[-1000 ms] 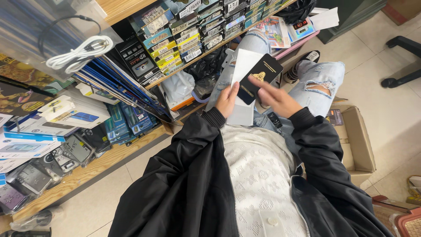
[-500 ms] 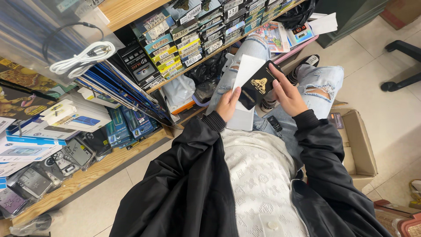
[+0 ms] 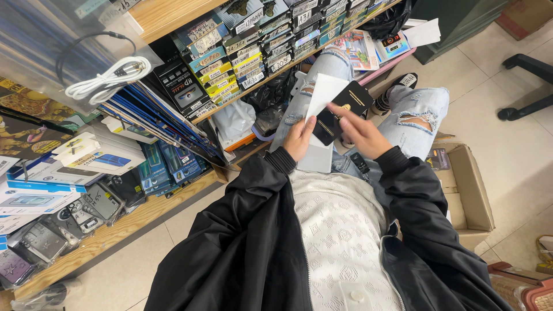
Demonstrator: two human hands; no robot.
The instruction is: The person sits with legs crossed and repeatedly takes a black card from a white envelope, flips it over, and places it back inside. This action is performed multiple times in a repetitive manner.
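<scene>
I sit in ripped blue jeans and a black jacket over a white knit shirt. My left hand (image 3: 299,138) grips a white flat packet (image 3: 322,95) together with a black flat packet (image 3: 343,109) that carries a gold emblem. My right hand (image 3: 360,132) lies over the black packet, its fingertips touching the packet's face near the middle. A second white packet (image 3: 315,158) rests on my lap under the left hand. Both packets are held above my knees, in front of the shelves.
Wooden shelves (image 3: 144,210) on the left hold stacked phone-accessory boxes, blue packets and a coiled white cable (image 3: 106,80). An open cardboard box (image 3: 469,196) stands on the tiled floor at right. A black chair base (image 3: 527,86) is at far right.
My right hand slid from the black packet's lower edge up onto its face. The packets tilted slightly and the view shifted a little.
</scene>
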